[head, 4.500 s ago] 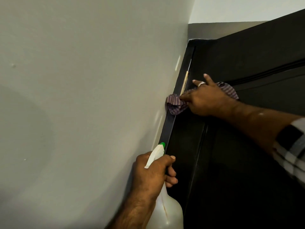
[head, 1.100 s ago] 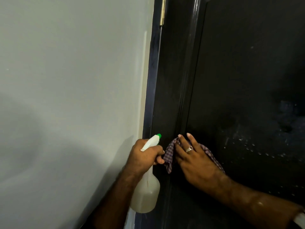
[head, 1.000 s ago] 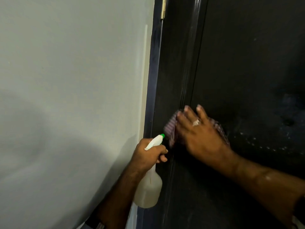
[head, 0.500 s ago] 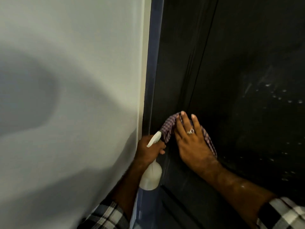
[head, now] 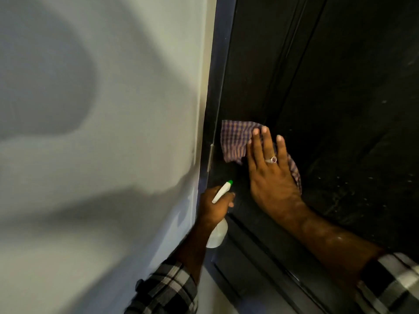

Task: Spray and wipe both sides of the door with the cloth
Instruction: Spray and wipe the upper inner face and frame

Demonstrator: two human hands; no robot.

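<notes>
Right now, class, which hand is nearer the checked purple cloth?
Right. The right hand presses flat on the checked purple cloth; the left hand, below it, grips the white spray bottle.

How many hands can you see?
2. The left hand is low beside the wall, gripping the spray bottle. The right hand lies flat with straight fingers, pressing the cloth on the door.

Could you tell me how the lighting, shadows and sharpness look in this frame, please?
Head view: broad soft shadows on the pale wall; dark door underexposed, detail lost; right hand and cloth fairly sharp; edges bend from the wide lens.
</notes>
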